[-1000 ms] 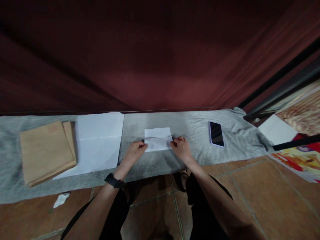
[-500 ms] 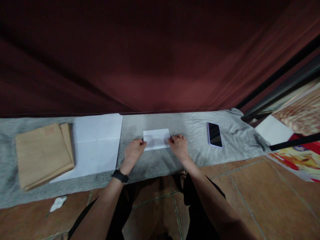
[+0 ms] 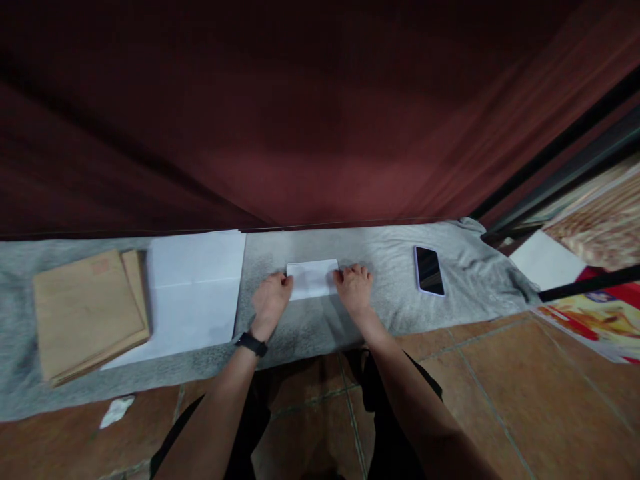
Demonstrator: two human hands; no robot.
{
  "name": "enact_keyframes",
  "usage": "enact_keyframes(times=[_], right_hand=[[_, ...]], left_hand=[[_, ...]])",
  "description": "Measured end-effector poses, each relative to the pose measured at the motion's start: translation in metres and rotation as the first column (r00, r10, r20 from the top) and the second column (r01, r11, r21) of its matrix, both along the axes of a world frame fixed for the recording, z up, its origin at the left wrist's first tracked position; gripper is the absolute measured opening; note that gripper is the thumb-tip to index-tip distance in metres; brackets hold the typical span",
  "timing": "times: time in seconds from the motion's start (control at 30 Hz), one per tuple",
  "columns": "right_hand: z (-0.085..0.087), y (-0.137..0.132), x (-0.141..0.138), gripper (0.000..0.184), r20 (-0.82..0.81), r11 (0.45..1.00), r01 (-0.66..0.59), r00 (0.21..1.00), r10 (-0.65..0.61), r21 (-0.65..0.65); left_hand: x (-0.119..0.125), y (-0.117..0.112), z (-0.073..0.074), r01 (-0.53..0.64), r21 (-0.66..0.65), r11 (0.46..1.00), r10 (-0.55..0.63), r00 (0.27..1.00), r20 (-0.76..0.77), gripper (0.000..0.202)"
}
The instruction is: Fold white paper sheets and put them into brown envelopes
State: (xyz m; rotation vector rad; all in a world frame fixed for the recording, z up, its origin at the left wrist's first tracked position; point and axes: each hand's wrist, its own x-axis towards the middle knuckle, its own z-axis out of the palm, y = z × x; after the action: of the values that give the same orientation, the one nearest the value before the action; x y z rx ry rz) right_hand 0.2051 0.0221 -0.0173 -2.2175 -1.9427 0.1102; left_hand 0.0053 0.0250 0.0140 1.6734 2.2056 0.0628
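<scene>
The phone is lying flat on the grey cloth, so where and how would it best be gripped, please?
I'd grip the phone by its two long edges, near the middle, coming from above with the right hand, the nearer one, now at the small paper. The phone lies flat, screen up, its narrow width running roughly sideways, so one hand should straddle it easily.

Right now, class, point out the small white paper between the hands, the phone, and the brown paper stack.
Small white paper (image 3: 313, 279): head view, middle of its upper face.
Phone (image 3: 429, 271): head view, middle of its dark screen.
Brown paper stack (image 3: 87, 310): head view, middle of its top piece.
</scene>
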Motion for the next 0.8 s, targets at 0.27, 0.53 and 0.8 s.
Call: enact_keyframes(times=[0.27,0.53,0.8], right_hand=[[0.000,0.004,-0.002,0.041,0.038,1.000,0.000,0.999,-0.001,0.025],[0.009,0.002,-0.011,0.033,0.001,0.990,-0.033,0.999,0.033,0.134],[-0.016,-0.006,-0.037,0.049,-0.128,0.923,-0.351,0.919,0.372,0.160]], left_hand=[[0.002,0.001,-0.002,-0.002,0.014,1.000,0.002,1.000,-0.019,0.042],[0.002,0.000,-0.008,0.022,0.061,0.998,-0.020,0.999,-0.046,0.042],[0.003,0.000,-0.006,0.048,0.060,0.997,-0.044,0.997,-0.060,0.040]])
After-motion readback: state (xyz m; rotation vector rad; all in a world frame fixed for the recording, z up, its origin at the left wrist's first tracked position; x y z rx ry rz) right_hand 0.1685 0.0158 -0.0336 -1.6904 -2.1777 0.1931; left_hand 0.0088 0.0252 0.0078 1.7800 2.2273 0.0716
